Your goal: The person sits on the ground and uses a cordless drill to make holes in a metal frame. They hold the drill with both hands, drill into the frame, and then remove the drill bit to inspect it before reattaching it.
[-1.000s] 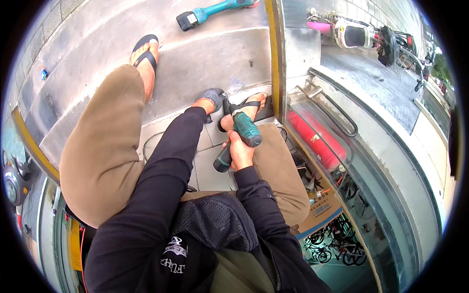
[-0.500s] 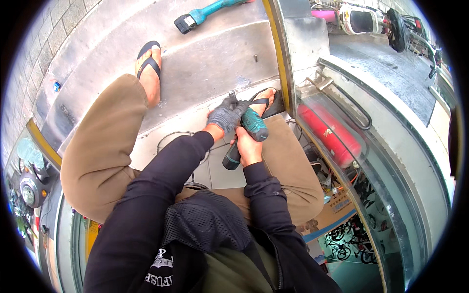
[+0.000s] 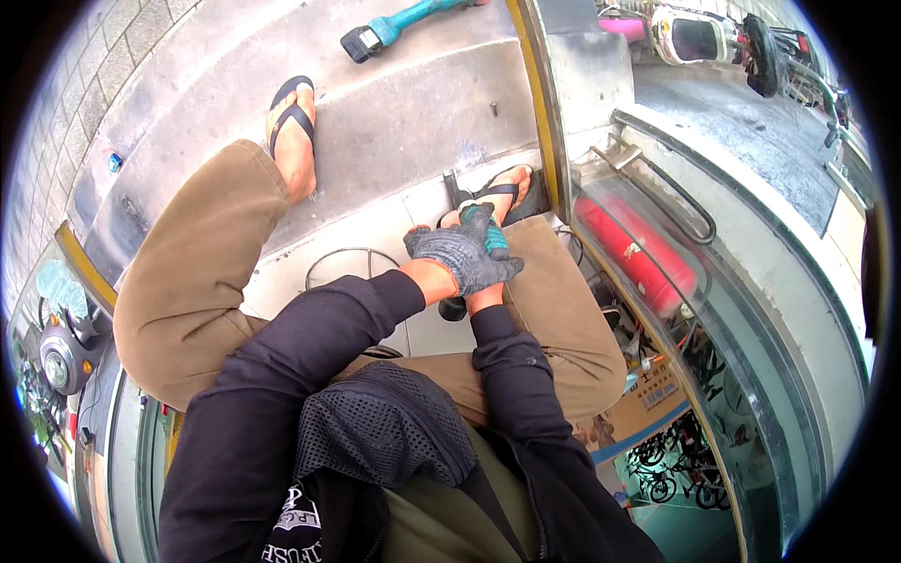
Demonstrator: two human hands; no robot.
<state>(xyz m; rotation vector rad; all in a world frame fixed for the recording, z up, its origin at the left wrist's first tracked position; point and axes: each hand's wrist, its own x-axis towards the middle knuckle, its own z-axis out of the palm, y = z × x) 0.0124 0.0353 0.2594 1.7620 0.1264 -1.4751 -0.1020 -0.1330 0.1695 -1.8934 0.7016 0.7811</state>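
A teal-and-black cordless drill is held between my knees, above the pale tiles. My right hand is wrapped around its handle, largely hidden beneath the other hand. Over the drill's body lies my left hand, in a grey knit glove with the fingertips curled around the casing and the thumb off to the left. The drill's black base peeks out below the glove. A dark bar-like metal piece stands beside my right sandal; whether it touches the drill is hidden.
A second teal tool with a black battery lies on the steps ahead. A small bolt rests on the lower step. A wire ring is on the tiles. To the right are a yellow-edged door frame, glass and a red cylinder.
My left hand has shifted back from the drill's front end and now covers its body. The dark metal piece near my foot shows more. My right hand keeps its hold.
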